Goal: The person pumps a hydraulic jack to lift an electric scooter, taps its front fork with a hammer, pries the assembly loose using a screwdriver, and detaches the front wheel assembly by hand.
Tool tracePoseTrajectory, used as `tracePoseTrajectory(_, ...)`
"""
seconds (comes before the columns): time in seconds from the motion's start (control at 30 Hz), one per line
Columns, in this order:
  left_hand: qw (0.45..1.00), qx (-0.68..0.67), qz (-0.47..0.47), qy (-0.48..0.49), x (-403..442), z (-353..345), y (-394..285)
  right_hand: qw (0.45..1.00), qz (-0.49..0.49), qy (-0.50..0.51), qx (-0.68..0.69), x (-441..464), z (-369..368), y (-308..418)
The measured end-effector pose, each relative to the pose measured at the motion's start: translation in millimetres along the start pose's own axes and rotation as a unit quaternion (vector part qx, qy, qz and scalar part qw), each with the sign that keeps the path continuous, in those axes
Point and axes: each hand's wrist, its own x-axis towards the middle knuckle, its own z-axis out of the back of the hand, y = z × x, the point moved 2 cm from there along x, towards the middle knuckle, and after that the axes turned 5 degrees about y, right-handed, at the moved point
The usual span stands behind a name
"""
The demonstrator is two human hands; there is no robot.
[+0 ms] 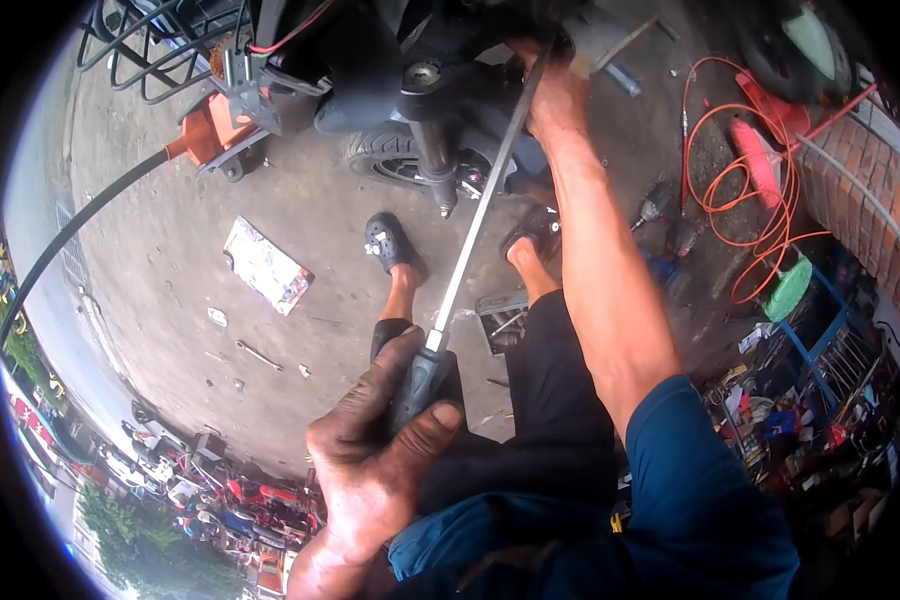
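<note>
My left hand (375,430) is wrapped round the grey-black handle of a long screwdriver (480,225), its thumb lying along the side. The metal shaft slants up and away to the dark body of a motorcycle (370,90) at the top, where its tip is lost among the parts. My right arm stretches forward, and my right hand (558,100) is at the motorcycle beside the shaft's far end. Its fingers are hidden by the shaft and dark parts. Below the body show a fork leg (433,155) and a tyre (382,155).
An orange jack (215,130) with a long dark handle stands at left. On the ground lie a printed sheet (267,265), a wrench (258,355) and a tool tray (502,322) between my legs. An orange hose (740,190) coils at right near a cluttered rack (810,340).
</note>
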Motion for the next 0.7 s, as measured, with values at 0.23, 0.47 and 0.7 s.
tracePoseTrajectory(0.23, 0.995, -0.026, -0.097, 0.023, 3.9, -10.7, 20.4, 0.955, -0.159, -0.078, 0.237, -14.9, 22.3, 66.0)
tracePoseTrajectory(0.47, 0.994, -0.054, -0.087, 0.021, -1.7, -27.6, 28.9, 0.94, -0.07, -0.092, 0.321, -7.3, 10.0, 40.9)
tracePoseTrajectory(0.7, 0.998, -0.02, -0.043, 0.036, 7.2, 9.9, 10.9, 0.916, -0.097, -0.08, 0.382, -8.1, 10.5, 41.7)
